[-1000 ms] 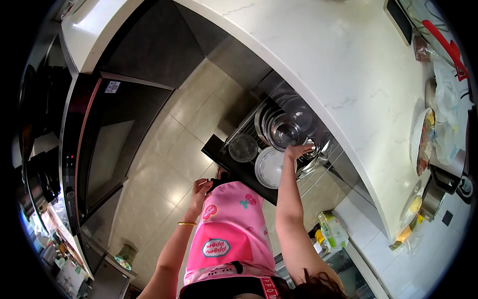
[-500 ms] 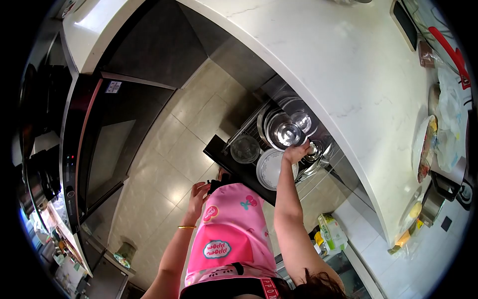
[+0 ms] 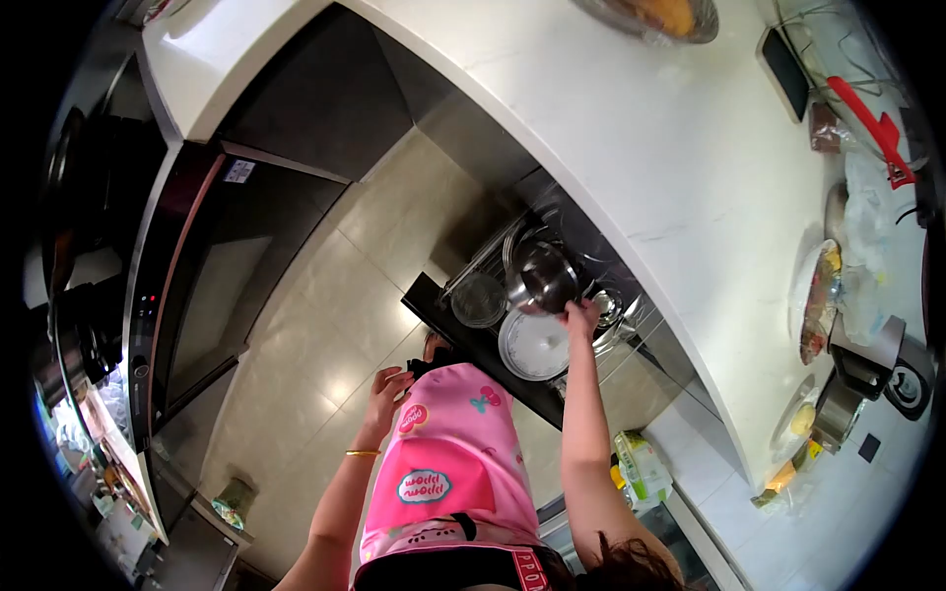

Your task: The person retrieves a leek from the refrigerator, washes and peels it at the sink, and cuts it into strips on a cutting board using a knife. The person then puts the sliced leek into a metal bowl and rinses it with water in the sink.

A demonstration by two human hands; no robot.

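My right hand (image 3: 581,317) is closed on the rim of a stainless steel bowl (image 3: 544,280), which is tilted over an open pull-out drawer (image 3: 426,297) with a black front. Below the bowl, a white plate or shallow dish (image 3: 532,347) with a faint pattern lies in the drawer. A clear glass bowl (image 3: 478,299) sits to its left, and a small shiny metal dish (image 3: 606,307) is just right of my fingers. My left hand (image 3: 389,386) hangs beside the pink apron (image 3: 424,453), its fingers loosely apart with nothing visible in them.
A pale countertop (image 3: 631,148) curves above the drawer. On it are a covered dish of food (image 3: 660,15), a phone (image 3: 784,74), a red-handled tool (image 3: 867,123) and a plate of food (image 3: 818,300). A dark built-in oven (image 3: 246,256) stands at left, and a green-white package (image 3: 642,468) lies lower right.
The steel bowl has come up off the stacked metalware and tipped, its inside now showing, as my right hand moved slightly down and left. My left hand stays by the apron.
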